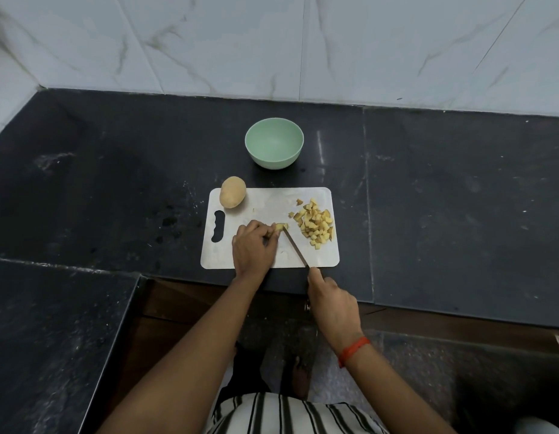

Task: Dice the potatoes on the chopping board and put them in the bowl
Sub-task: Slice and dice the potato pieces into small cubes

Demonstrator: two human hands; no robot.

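- right hand (333, 303): nearest, just off the near edge of the desk (428, 198). Grip is wrapped round the knife handle, forefinger laid forward along it.
- knife (295, 247): blade runs from the near right up and left across the chopping board (272, 202), with the tip at the potato piece (280, 227). Can't tell whether the edge is on the board or just above it.
- left hand (254, 245): on the board, left of the blade. Grip is curled, fingertips pinching the potato piece down. Only a small yellow stub shows past the fingers.
- My read: this potato is almost through, a few cuts left on the stub.
- diced pile (315, 225): right side of the board, loose heap of yellow cubes, a few strays at its far-left edge. None transferred yet.
- whole potato (232, 192): far-left corner of the board, lapping over the far edge, skin on, uncut. Full dicing job pending.
- bowl (274, 142): pale green, on the desk beyond the board's far edge, near but not touching. Inside shows nothing.
- Status estimate: under half done. Left to do: finish the stub, dice the second potato, move all the cubes to the bowl.
- Transfer looks short: the bowl sits straight past the board's far edge.
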